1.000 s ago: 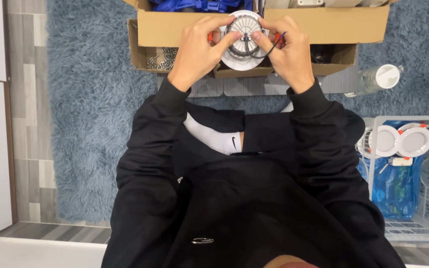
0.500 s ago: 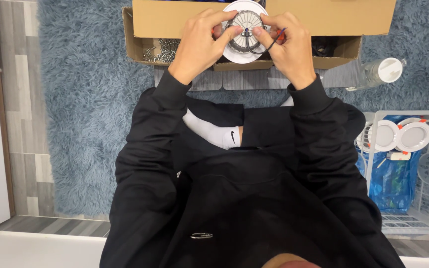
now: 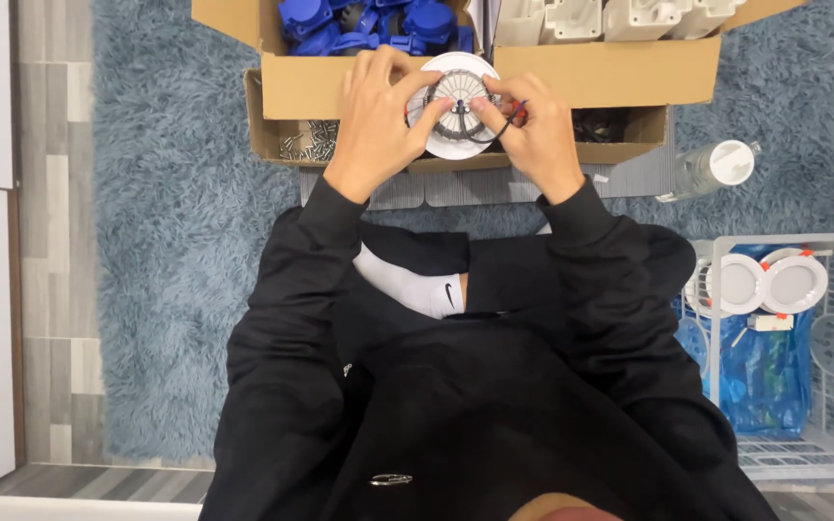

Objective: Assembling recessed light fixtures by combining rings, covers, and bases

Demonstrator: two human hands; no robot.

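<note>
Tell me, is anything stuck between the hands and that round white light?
Nothing visible is. The left hand and right hand both grip the round white light directly, fingers on its rim and ribbed back. A thin black wire loops by the right fingers, but it blocks neither grip.

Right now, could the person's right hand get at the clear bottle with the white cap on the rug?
Probably yes, but not at once. The right hand and left hand both grip the round white lamp. The bottle lies to its right on bare rug, nothing between.

Black long-sleeved top (image 3: 456,425), black trousers (image 3: 494,275) and a white sock (image 3: 412,287).
</note>
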